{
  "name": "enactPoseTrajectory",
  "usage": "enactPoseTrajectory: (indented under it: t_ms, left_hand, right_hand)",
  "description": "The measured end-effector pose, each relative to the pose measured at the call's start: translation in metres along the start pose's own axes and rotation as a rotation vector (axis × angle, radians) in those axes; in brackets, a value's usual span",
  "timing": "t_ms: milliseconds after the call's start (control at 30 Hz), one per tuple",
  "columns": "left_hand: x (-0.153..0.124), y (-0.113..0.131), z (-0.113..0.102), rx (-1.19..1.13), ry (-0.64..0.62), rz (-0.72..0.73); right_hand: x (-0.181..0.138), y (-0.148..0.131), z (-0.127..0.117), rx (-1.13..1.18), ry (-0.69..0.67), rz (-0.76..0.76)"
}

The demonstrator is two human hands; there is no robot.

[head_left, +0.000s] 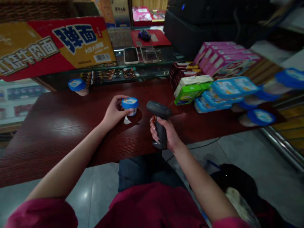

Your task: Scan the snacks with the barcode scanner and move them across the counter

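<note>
My left hand is closed round a small tub with a blue lid, which stands upright on the dark red-brown table. A barcode label shows low on the tub's side, partly hidden by my thumb. In my right hand is a dark grey handheld barcode scanner, gripped by its handle. Its head points left, toward the tub, and the two are apart. Another blue-lidded tub stands at the table's back left, away from both hands.
On the right stand stacked blue-lidded boxes, green boxes, pink boxes and several more blue-lidded tubs. A large noodle carton and a phone rest on the glass shelf behind. A cable hangs below the table.
</note>
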State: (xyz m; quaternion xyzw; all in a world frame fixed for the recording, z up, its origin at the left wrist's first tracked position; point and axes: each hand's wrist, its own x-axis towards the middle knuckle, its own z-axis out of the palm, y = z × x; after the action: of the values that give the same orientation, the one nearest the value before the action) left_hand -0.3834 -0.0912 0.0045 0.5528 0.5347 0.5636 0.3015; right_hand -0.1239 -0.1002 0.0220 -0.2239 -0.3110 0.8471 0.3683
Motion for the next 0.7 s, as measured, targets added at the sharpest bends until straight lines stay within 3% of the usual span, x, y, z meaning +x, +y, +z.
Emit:
enactPoseTrajectory:
  t_ms: [167,333,467,600,700]
  left_hand:
    - [-0.012,0.014,0.030,0.197,-0.186,0.164]
    - [-0.008,0.044,0.097,0.334,-0.478,0.440]
    - [0.001,0.069,0.172,0.210,-0.587,0.485]
    - [0.008,0.097,0.266,-0.052,-0.549,0.567]
    - [0.013,0.116,0.343,-0.181,-0.527,0.548]
  right_hand:
    - [-0.041,-0.025,-0.035,0.021,0.124,-0.133]
    - [-0.084,-0.062,-0.078,-0.019,0.249,-0.279]
    - [-0.120,-0.091,-0.103,-0.040,0.348,-0.406]
    - [-0.159,-0.117,-0.119,-0.046,0.499,-0.508]
    - [-0.186,-0.132,-0.131,-0.039,0.618,-0.585]
